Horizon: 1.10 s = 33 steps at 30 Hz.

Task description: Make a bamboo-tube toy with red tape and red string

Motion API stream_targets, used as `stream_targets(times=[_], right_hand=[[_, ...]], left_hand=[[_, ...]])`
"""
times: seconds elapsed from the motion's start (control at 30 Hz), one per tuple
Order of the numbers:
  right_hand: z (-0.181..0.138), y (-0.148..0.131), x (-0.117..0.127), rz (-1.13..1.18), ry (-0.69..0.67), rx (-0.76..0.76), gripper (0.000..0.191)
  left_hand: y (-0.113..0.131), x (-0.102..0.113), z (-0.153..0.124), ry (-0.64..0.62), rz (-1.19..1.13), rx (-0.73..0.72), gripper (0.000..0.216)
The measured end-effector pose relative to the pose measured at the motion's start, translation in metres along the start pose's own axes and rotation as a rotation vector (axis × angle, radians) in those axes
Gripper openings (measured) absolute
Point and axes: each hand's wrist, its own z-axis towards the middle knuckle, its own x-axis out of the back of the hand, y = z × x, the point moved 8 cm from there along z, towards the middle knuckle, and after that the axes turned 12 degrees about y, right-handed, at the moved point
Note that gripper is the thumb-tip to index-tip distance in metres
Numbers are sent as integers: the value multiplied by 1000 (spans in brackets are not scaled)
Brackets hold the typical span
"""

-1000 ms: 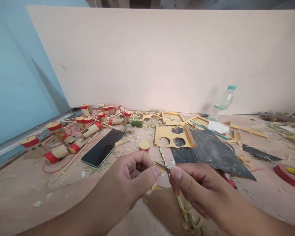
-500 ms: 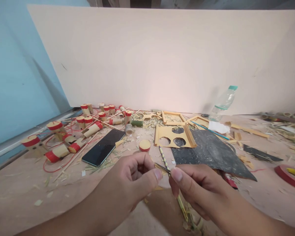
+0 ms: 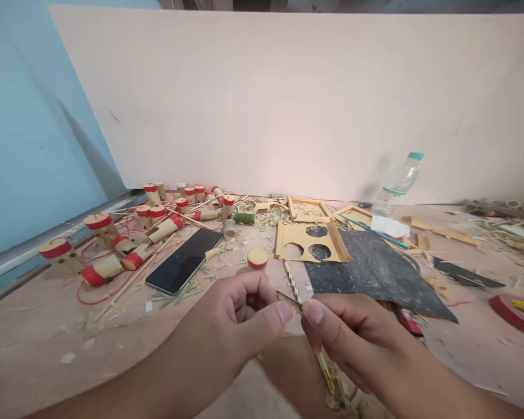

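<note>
My left hand [image 3: 240, 326] and my right hand [image 3: 353, 337] meet low in the middle of the view, thumbs almost touching. Between them runs a thin striped green-and-yellow stick [image 3: 291, 282]; its top pokes up above the thumbs and its lower end shows below my right hand. My right hand grips the stick. My left hand is closed around a small thin blade-like piece [image 3: 288, 298] that lies against the stick. What exactly the left fingers pinch is partly hidden.
A black phone [image 3: 184, 261] lies left of my hands. Several bamboo tubes with red tape [image 3: 100, 224] and red wire crowd the far left. A wooden frame with round holes [image 3: 308, 240], a dark sheet [image 3: 375, 270], a plastic bottle [image 3: 397, 181] and red tape roll [image 3: 513, 311] lie beyond and right.
Both hands have stayed together on the stick with only slight shifts; the view has drifted a little. Nothing on the table has moved.
</note>
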Motion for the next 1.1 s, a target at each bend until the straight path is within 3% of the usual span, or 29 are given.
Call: stream_targets(times=[0.37, 0.53, 0.67, 0.87, 1.1], right_hand=[[-3, 3, 11, 86, 83, -37, 66], [3, 6, 14, 156, 124, -106, 69], [7, 1, 18, 89, 159, -36, 71], [7, -1, 16, 64, 143, 17, 66], [8, 4, 17, 43, 136, 23, 67]], left_hand=[[1, 1, 2, -2, 69, -44, 29], [-5, 5, 2, -28, 395, -52, 19], [-17, 11, 0, -122, 754, -13, 10], [-26, 18, -4, -190, 953, 42, 9], [-27, 30, -10, -136, 1132, 61, 7]])
